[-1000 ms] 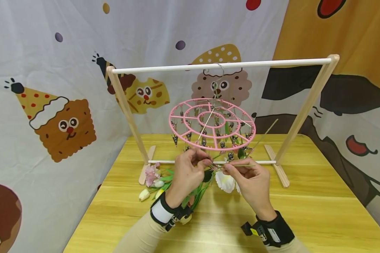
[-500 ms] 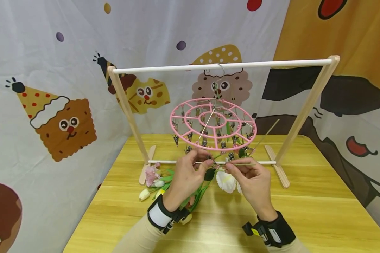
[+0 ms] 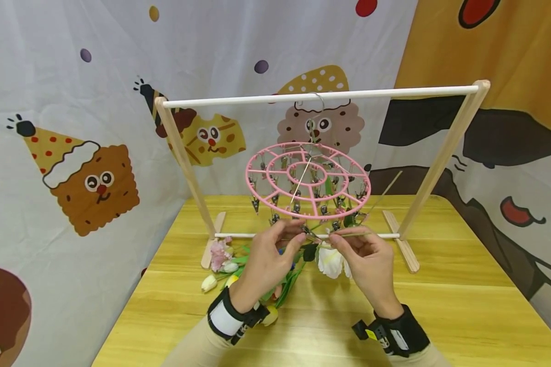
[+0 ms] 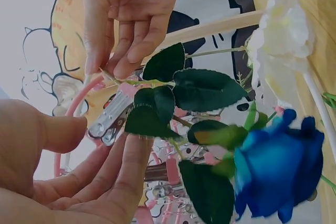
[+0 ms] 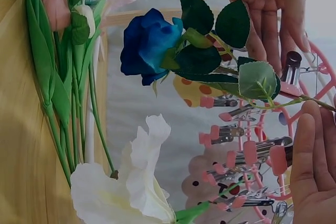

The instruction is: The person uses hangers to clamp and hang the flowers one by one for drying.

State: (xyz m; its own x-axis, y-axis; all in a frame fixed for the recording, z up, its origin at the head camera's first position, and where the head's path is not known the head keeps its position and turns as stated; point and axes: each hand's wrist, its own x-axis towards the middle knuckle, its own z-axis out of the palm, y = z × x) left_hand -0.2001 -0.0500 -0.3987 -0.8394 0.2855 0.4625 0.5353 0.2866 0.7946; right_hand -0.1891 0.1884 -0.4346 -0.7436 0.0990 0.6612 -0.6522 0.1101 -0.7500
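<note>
My right hand (image 3: 367,262) pinches the stem of a blue artificial rose (image 4: 278,166) between thumb and fingers. Dark green leaves (image 4: 210,90) branch off that stem below the bloom. A metal clip with pink tips (image 4: 113,114) sits at the stem, its pink end against it. Around this clip my left hand (image 3: 271,255) is spread, the thumb apart from it and the fingers close beneath. In the head view the bloom is mostly hidden behind my left hand. Above both hands hangs a round pink clip hanger (image 3: 314,216) with several clips dangling.
A wooden frame with a white top bar (image 3: 239,100) carries the hanger. A white flower (image 3: 330,261) hangs beyond my right hand. Tulips (image 5: 56,10) and a pink flower (image 3: 220,255) lie at the left on the wooden table (image 3: 464,306). A printed cloth (image 3: 202,46) stands behind.
My left thumb and fingers have parted from the clip they were pinching, and the hand has shifted slightly down and left. The right hand keeps its pinch on the stem, almost still.
</note>
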